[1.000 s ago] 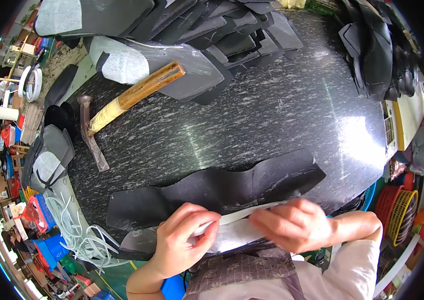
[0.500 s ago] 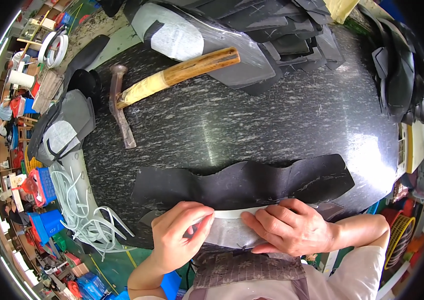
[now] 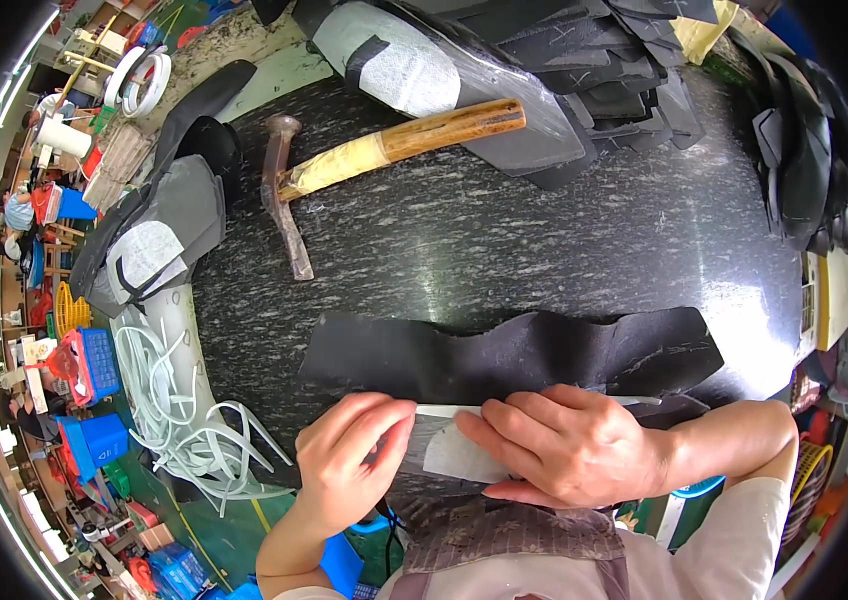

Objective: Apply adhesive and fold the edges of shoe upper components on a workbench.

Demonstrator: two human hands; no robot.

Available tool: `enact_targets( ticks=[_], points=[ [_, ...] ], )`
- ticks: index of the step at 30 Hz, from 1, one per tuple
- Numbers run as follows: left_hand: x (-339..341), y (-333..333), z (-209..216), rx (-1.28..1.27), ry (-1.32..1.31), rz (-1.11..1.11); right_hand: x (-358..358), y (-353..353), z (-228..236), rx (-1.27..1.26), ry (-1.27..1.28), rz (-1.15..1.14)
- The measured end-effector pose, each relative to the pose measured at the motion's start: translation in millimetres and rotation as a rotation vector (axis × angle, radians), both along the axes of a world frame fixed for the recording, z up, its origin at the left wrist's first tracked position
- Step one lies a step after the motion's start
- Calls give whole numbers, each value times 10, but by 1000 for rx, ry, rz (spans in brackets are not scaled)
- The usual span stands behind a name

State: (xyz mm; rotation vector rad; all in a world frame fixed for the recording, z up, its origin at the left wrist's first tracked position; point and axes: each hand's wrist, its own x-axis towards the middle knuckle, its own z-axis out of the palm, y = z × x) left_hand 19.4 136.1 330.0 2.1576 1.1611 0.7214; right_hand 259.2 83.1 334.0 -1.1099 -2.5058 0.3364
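White narrow flat strip [image 3: 449, 410]: was held just beside wavy-edged black sheet [image 3: 504, 355]; might be skewed if tugged unevenly.
Left hand [image 3: 352, 450]: strip was seemingly pinched at fingertips.
Right hand [image 3: 572, 450]: strip was pressed under bent fingers.
Strip, sheet, wooden-handled metal-headed hammer [image 3: 334, 168]: one each was counted.
Flat black pieces [image 3: 594, 55]: overlapped, couldn't be counted.
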Motion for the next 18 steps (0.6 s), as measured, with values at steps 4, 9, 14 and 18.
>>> enact_targets(
  ticks=[4,9,14,18],
  points=[
    [-21,151,64,118,200,-125,-67,111,-27,-57,-52,61],
    [-89,474,58,-24,210,-266,-43,32,21,-33,-130,56],
    [-25,-94,105,374,-66,-331,35,-203,-131,10,-125,57],
    [57,-533,-200,622,285,-498,55,-530,-220,-227,264,-51]
  ],
)
